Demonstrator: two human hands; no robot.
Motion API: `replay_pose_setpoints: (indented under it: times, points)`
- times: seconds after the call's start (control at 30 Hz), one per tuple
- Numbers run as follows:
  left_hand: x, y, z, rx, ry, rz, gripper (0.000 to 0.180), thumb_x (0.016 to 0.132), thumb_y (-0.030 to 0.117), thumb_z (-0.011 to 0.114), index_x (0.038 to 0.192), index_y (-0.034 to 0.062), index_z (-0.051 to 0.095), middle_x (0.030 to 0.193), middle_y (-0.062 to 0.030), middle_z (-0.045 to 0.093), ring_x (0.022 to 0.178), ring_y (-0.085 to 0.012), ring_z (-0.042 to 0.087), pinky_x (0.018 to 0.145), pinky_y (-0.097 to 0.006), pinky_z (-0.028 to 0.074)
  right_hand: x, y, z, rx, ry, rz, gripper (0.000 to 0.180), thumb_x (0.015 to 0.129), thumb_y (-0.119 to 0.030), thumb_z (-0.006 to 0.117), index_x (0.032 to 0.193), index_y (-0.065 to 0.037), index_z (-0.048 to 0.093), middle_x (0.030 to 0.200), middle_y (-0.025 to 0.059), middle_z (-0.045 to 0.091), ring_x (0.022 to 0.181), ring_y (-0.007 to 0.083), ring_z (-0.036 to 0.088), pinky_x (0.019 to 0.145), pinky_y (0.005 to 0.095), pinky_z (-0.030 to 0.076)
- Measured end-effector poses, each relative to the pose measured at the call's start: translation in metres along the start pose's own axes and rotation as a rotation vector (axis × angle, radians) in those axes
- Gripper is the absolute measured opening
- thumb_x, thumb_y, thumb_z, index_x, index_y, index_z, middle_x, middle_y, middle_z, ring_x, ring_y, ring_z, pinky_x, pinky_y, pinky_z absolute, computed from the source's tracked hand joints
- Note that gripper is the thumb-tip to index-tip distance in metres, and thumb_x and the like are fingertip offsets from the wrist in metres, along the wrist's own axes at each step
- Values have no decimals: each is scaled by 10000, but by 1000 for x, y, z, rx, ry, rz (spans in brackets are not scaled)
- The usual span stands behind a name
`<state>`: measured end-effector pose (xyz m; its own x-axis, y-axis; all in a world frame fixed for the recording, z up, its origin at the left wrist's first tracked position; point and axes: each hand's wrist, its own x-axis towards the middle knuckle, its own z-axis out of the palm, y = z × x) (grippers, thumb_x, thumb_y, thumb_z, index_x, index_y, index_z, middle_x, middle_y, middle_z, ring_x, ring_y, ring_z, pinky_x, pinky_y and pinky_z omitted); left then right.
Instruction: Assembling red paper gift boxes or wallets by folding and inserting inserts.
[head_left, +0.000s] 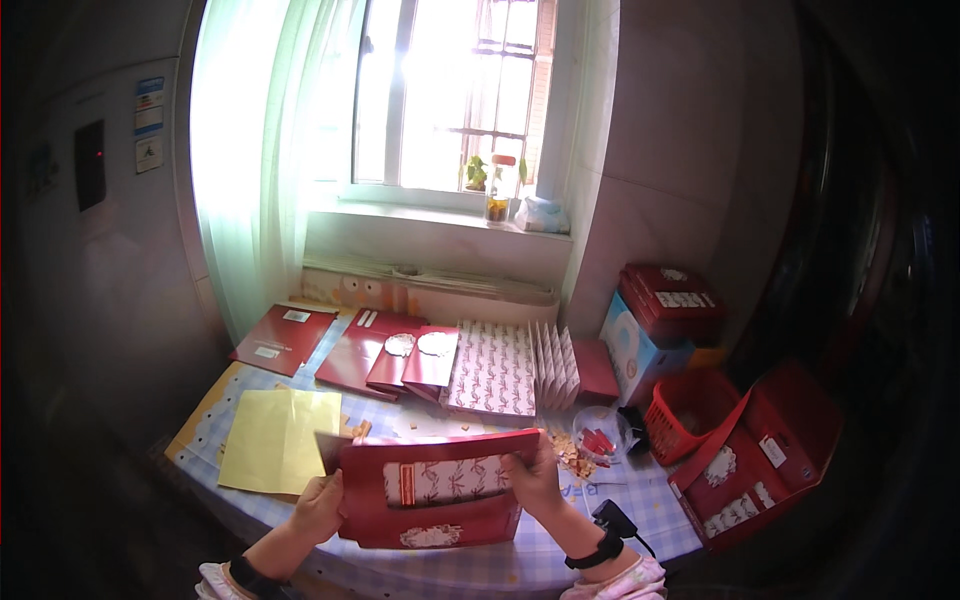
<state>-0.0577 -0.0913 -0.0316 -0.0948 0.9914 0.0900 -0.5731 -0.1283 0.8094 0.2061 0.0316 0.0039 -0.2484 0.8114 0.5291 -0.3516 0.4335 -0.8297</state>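
In front of me, raised just above the near side of the table, is a dark red flat card box (375,527) with a cut-out window that shows white patterned paper. My left hand (318,508) grips its left edge. My right hand (533,478) pinches the right edge, thumb on the front face. A dark panel or flap stands up at the upper left of the box; its inside is hidden from me. Beside my left hand lies a yellow sheet (275,440) on the checked tablecloth. Small tan pieces (572,460) are heaped beyond my right hand.
Along the back lie dark red card pieces (285,338), a patterned panel (492,365) and folded patterned strips (553,360). On the right are a clear bowl (625,430), a red basket (660,420), an open red box (745,480) and a blue box (625,335) under a red box (680,310).
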Motion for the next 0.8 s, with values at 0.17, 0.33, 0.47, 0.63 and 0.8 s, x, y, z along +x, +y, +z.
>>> replay_pose_setpoints:
  times: [0.17,0.33,0.47,0.63,0.8]
  points:
    - [5,20,35,310,105,293,453,880,304,537,1176,-29,457,1002,-73,539,938,-167,528,817,-250,406,3,2,-5,33,266,-5,227,856,-155,591,995,-59,439,873,-7,547,768,49,490,699,219,426]
    - [20,-4,39,251,180,478,904,710,261,742,1362,71,145,1391,-147,169,1301,-226,168,1033,-345,220,0,8,4,216,468,-22,258,875,-227,558,1045,-87,424,990,25,540,880,104,515,775,277,439]
    - [41,-7,59,-60,324,554,864,715,183,737,1350,46,168,1387,-155,214,1287,-235,227,1030,-364,260,-2,8,4,320,491,-7,277,888,-252,525,1095,-101,420,1059,36,541,956,150,537,823,313,455]
    - [51,-21,73,-186,-28,286,576,774,159,668,1249,81,353,1212,-73,465,1111,-226,474,927,-385,417,-5,5,20,425,593,54,302,891,-266,514,1124,-98,421,1080,53,538,976,175,541,859,332,453]
    - [84,8,69,-88,-64,399,423,802,63,601,1187,55,425,1123,-76,539,991,-202,549,854,-356,462,-20,17,-5,464,436,94,434,835,-222,613,1153,-59,366,1132,91,492,1044,175,484,911,318,387]
